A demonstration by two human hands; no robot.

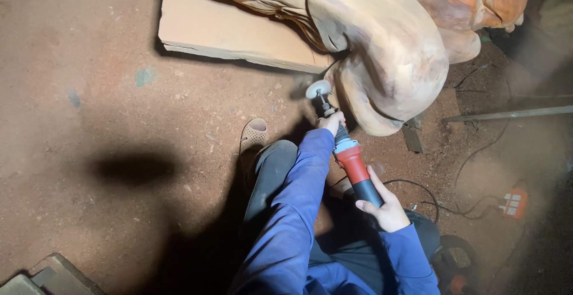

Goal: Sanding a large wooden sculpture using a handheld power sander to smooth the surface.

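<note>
Grinder (pixel 349 151) between both hands, carved wood (pixel 388 62) just ahead, flat board (pixel 221 29) left of it.

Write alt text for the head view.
Both hands hold a red and black rotary power tool, left hand near the round sanding head, right hand at the rear, beside a large carved wood sculpture on a dusty floor.

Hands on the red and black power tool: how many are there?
2. The left hand grips the front neck of the tool, near the round sanding head. The right hand holds the black rear handle.
</note>
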